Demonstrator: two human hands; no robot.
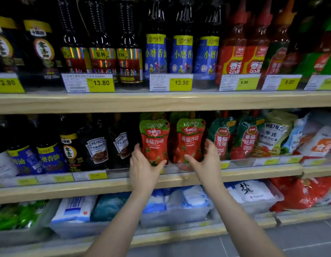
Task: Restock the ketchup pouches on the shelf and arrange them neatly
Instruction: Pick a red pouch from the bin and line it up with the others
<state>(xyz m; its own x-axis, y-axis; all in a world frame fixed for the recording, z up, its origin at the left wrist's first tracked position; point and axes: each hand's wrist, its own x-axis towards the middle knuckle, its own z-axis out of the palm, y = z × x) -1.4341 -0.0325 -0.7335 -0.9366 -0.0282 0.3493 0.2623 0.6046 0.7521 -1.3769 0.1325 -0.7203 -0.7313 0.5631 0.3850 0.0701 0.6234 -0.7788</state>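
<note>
Red pouches with green tops stand at the front of the middle shelf (105, 184); 2 are in view side by side, the left ketchup pouch (154, 140) and the right ketchup pouch (190, 140), both upright and close together, with more green tops showing dimly behind them. The left hand (143, 168) cups the lower left corner of the left ketchup pouch, fingers at its outer edge and thumb across its bottom front; the right hand (204, 160) cups the lower right of the right ketchup pouch the same way, thumb on the front, fingers round its right edge; both hands are half curled in a loose grasp rather than a tight fist. Just right of them stand 2 green-and-red tomato pouches (235, 138), then 1 pale Heinz pouch (274, 134); to the left stand 2 dark Heinz bottles (109, 143). On the top shelf, 3 blue-labelled bottles (181, 52) stand in a row above a 13.90 price tag (171, 82).
</note>
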